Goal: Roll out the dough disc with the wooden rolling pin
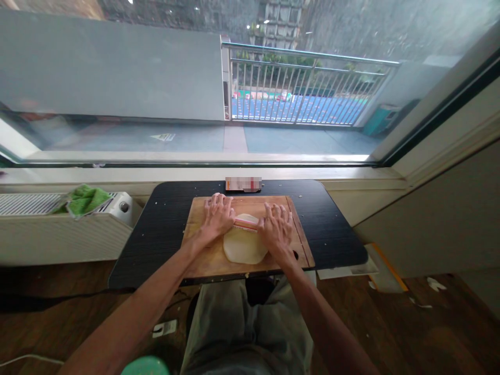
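A pale sheet of dough (244, 246) lies flattened on a wooden board (203, 263) that rests on a small black table (156, 229). Across the far part of the dough sits a rolling pin (246, 224), visible only between my hands. My left hand (216, 216) presses flat on the pin's left end, fingers stretched forward. My right hand (276, 227) lies flat on the right end in the same way. Both ends of the pin are hidden under my palms.
A small flat box (242, 184) lies at the table's far edge by the window sill. A green cloth (84, 199) sits on a white radiator (58, 224) to the left. Papers (347, 270) poke out under the table's right side. A green stool (144, 366) stands near my left knee.
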The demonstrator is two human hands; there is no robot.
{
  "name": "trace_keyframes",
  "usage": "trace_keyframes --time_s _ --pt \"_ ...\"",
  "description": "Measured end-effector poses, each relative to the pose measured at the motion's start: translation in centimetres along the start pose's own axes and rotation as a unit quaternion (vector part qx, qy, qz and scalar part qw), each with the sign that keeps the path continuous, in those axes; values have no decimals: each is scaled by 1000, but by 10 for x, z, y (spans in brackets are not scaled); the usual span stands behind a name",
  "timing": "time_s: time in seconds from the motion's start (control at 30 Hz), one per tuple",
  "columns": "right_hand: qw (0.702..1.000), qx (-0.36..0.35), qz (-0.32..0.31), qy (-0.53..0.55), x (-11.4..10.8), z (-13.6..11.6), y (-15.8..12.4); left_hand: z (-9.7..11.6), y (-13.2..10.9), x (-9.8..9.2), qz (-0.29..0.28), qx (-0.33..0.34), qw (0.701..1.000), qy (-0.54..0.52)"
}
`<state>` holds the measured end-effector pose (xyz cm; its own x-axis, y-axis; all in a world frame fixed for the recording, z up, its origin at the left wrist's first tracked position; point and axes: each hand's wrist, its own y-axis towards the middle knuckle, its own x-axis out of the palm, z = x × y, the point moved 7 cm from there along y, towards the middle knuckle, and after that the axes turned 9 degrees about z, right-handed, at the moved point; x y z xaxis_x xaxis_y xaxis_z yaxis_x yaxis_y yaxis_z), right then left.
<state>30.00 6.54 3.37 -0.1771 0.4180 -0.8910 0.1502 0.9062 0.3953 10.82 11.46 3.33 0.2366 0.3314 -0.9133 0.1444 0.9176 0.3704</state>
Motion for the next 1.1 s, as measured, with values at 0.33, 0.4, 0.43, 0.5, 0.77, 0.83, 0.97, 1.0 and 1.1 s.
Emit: trace_keyframes --time_s 0.33,0.4,0.43,0.5,0.77,0.83,0.97,1.0,1.1 --pt "1000 23 7 7 1 4 13 2 18 9 12 14 1000 8" --pt "1000 16 8 10 1 6 25 3 26 12 10 11 1000 5" --pt "1000 9 9 13 2 6 31 3 30 13 7 10 1000 2" --pt "1000 -6 8 19 3 7 44 5 38 14 5 10 1000 -4" --pt "1000 8 -24 15 19 14 82 8 70 23 -5 8 1000 -4" --pt "1000 10 -24 16 21 15 82 8 74 26 -11 7 1000 -9" --pt "1000 9 -16 12 20 15 74 6 71 28 -16 1 1000 -10" --pt "1000 6 -14 10 19 15 71 6 67 28 -19 -2 1000 -9" --pt "1000 -11 -7 7 14 11 57 5 52 25 -29 -8 1000 -5"
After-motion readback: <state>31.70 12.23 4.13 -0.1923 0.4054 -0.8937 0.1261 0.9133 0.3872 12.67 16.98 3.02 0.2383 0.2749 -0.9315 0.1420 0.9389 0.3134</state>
